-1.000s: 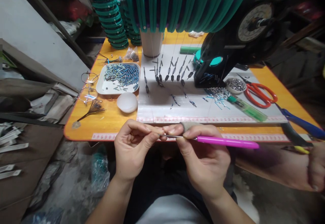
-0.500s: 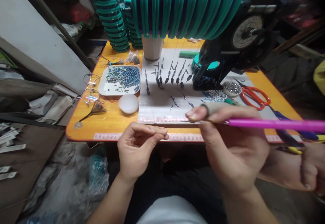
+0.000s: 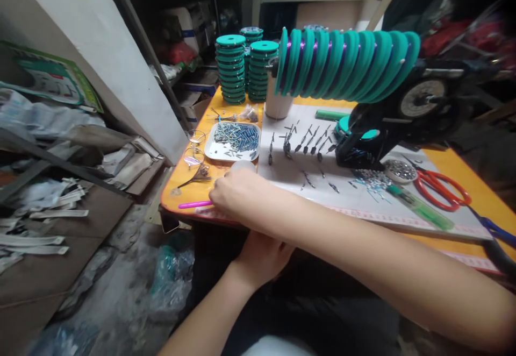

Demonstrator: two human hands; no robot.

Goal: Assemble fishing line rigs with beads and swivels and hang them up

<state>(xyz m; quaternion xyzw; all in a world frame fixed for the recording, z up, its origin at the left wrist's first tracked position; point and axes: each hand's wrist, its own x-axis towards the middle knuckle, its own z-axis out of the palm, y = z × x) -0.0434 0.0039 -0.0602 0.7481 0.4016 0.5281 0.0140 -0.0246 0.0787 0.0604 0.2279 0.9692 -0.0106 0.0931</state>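
My right hand [image 3: 229, 189] has crossed to the left front of the table and is closed, knuckles up, on a pink pen-like tool [image 3: 195, 204]. One end of the tool sticks out to the left, just above the table edge. Under my right forearm, my left hand [image 3: 262, 256] hangs in front of the edge, its fingers curled and partly hidden. Whatever it may pinch is out of sight. Behind my right hand a small white bowl [image 3: 243, 167] is partly covered. Beyond it lies a white tray [image 3: 209, 149] of small dark-blue and pale tubes.
Teal spools [image 3: 350, 65] hang in a row above the table, on a black machine [image 3: 363, 130]. Small dark weighted pieces [image 3: 312, 143] lie on the white board [image 3: 278, 178]. Orange scissors [image 3: 443, 192] rest at right, glasses [image 3: 194, 156] at left. Stacked spools [image 3: 230, 71] stand behind.
My right hand has swung left across my left hand, carrying the pink tool. My left hand is lower, beneath the forearm. The view has shifted, and the other person's hand at right is out of view.
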